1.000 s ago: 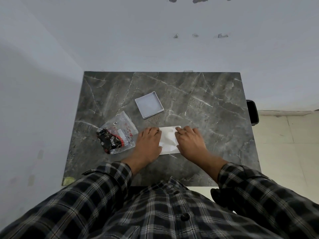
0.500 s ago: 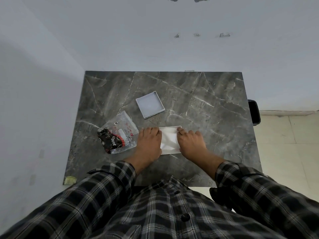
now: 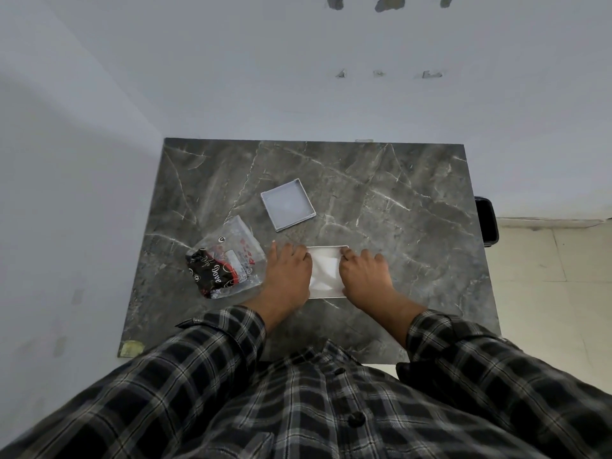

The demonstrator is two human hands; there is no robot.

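White box [image 3: 324, 273] sits between both grips: left grip [image 3: 288, 279] presses flat on its left side, right grip [image 3: 364, 276] curls round its right edge.

The white box [image 3: 324, 273] is flat and low, with thin walls and its open side facing up. Soft white folds show inside it. It lies flat on the table [image 3: 397, 193], near the table's front edge and about in the middle. The left hand [image 3: 288, 276] rests on its left side. The right hand [image 3: 364, 276] holds its right side.
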